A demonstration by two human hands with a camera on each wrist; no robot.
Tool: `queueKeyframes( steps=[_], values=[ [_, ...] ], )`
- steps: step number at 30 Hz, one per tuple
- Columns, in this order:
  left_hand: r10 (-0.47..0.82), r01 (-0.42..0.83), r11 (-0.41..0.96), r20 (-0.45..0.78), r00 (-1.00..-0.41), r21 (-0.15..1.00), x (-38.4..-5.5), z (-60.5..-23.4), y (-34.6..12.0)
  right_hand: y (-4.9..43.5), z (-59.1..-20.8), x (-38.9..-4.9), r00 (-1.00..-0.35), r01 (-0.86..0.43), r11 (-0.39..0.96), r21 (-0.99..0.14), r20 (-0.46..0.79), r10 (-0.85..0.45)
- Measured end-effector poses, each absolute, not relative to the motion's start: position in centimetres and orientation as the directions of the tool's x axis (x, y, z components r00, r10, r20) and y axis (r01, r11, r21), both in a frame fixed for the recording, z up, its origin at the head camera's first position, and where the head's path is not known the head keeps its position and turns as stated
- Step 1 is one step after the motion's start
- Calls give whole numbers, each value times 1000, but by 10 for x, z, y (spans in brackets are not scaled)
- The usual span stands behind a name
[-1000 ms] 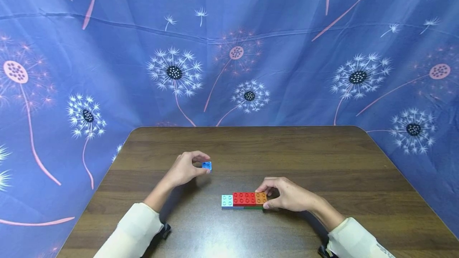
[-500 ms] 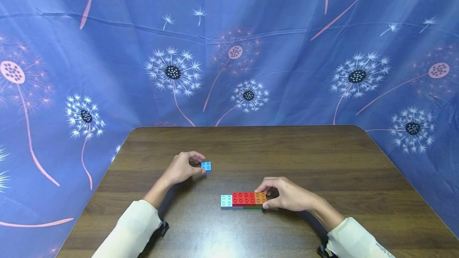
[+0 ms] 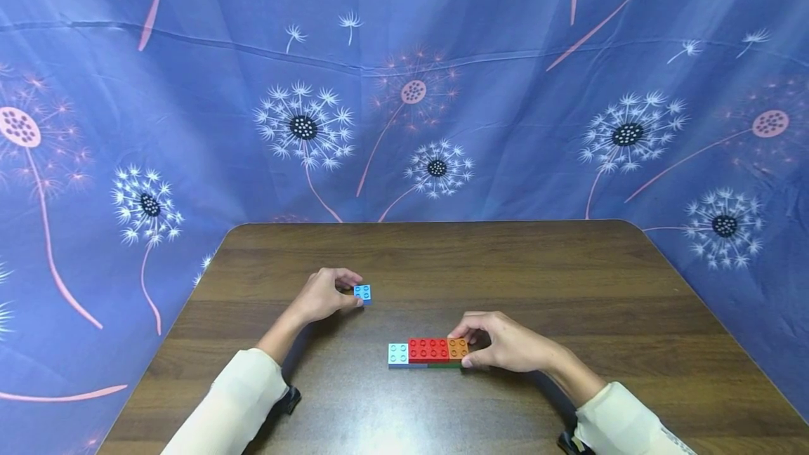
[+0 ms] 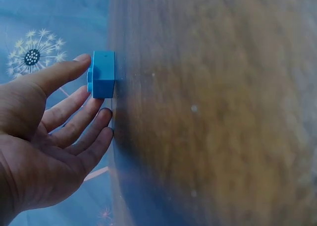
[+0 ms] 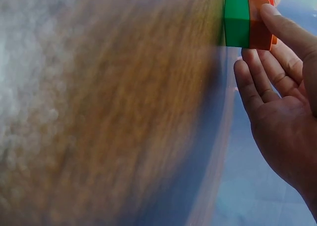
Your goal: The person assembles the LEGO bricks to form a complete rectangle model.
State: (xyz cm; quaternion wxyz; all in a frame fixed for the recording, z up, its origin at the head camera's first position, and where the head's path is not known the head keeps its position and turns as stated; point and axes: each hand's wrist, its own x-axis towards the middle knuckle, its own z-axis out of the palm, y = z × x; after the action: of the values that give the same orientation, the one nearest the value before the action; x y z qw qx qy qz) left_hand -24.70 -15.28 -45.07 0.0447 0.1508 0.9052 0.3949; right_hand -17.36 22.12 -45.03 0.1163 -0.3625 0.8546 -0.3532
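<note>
By the left hand (image 3: 324, 296), a square blue brick (image 3: 363, 292) is pinched, left of a stacked brick row (image 3: 428, 350) and closer to the far edge of the desk (image 3: 518, 265); by the right hand (image 3: 505, 344), the row's orange end (image 3: 458, 348) is gripped. Its long axis is aligned with that edge. Smooth, round-studded plastic is set against streaked wood grain.

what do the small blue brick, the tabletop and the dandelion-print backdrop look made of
Small blue brick: probably moulded plastic, smooth; flat sides and round studs suggest it.
Tabletop: wood or wood-look laminate, satin; grain streaks and a soft glare show.
Dandelion-print backdrop: likely cloth, matt; creases and soft folds run across it.
</note>
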Motion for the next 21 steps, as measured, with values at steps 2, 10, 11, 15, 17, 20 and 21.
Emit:
queueKeyframes(
  steps=[2,10,11,15,17,20,21],
  values=[
    [307,239,649,39,-951,722,-248,-451,-153,221,-450,-174,-711,-534,487,-691,55,-701],
    [304,251,688,43,-952,681,-248,-455,-151,221,-450,-174,-715,-520,495,-696,38,-698],
    [301,249,692,43,-953,678,-248,-455,-150,221,-450,-174,-714,-519,494,-697,36,-699],
    [297,247,702,41,-954,668,-247,-456,-149,221,-450,-174,-712,-519,491,-700,36,-701],
    [299,248,701,41,-954,668,-247,-455,-148,221,-450,-174,-712,-521,490,-699,38,-701],
    [302,251,696,43,-952,673,-247,-455,-147,222,-450,-174,-711,-525,491,-696,41,-702],
    [302,252,695,44,-952,674,-247,-455,-147,222,-451,-174,-711,-525,491,-695,41,-702]
  ],
)
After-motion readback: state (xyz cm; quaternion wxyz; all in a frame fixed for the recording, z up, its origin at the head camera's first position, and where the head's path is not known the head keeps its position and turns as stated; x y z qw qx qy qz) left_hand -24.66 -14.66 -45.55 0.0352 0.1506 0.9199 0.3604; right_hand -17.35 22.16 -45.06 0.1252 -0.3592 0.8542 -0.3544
